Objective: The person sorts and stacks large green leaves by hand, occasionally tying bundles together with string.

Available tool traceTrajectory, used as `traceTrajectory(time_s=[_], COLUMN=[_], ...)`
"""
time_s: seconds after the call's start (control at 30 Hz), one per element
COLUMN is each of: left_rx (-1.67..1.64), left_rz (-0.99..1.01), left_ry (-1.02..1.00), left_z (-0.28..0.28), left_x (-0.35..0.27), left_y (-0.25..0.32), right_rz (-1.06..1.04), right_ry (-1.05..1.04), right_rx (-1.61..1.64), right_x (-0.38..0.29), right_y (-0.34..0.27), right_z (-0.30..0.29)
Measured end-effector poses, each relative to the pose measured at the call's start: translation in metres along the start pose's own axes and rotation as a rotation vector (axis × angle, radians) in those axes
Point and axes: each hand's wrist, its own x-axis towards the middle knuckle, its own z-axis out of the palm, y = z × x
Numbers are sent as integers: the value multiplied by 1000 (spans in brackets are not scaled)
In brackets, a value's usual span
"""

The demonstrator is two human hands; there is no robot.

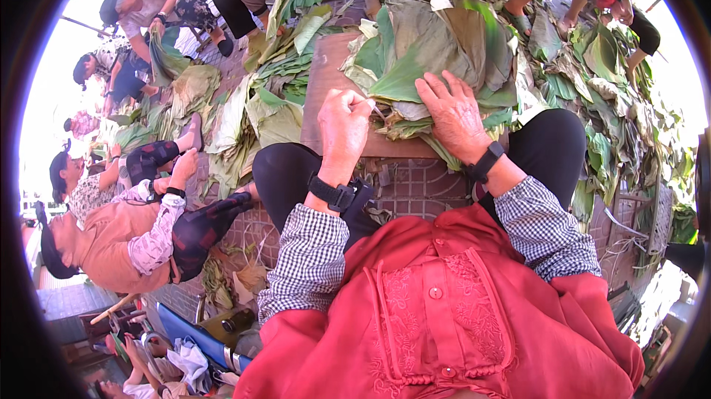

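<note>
In front of me a stack of large leaves (422, 43), green and dried brown, lies on a reddish wooden board (328, 71). My left hand (345, 129) is at the stack's near left edge, its thumb and fingertips pinched on a thin pale strand or tool (379, 113) that reaches to the leaves; which of the two it is, I cannot tell. On the stack's near right part rests my right hand (452, 115), palm down with the fingers spread, pressing on the leaves. Both wrists wear dark bands.
Leaf piles cover the paving to the left (278, 115) and right (605, 115) of the board. Several people sit around, the nearest a person in an orange top (116, 243) at left. A blue folding chair (194, 332) stands at lower left. My knees flank the board.
</note>
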Motion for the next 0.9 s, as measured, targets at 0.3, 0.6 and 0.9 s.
traceTrajectory(time_s=[0.3,0.6,0.9], left_rx=[-232,217,4], left_rz=[184,389,553], left_ry=[-36,-301,-549], left_z=[26,32,41], left_x=[8,27,47], left_y=[9,23,9], right_rz=[18,-34,54], right_ry=[-29,-219,-307], right_rx=[-84,-4,448], right_x=[5,13,46], right_y=[6,24,71], right_z=[-4,-27,-41])
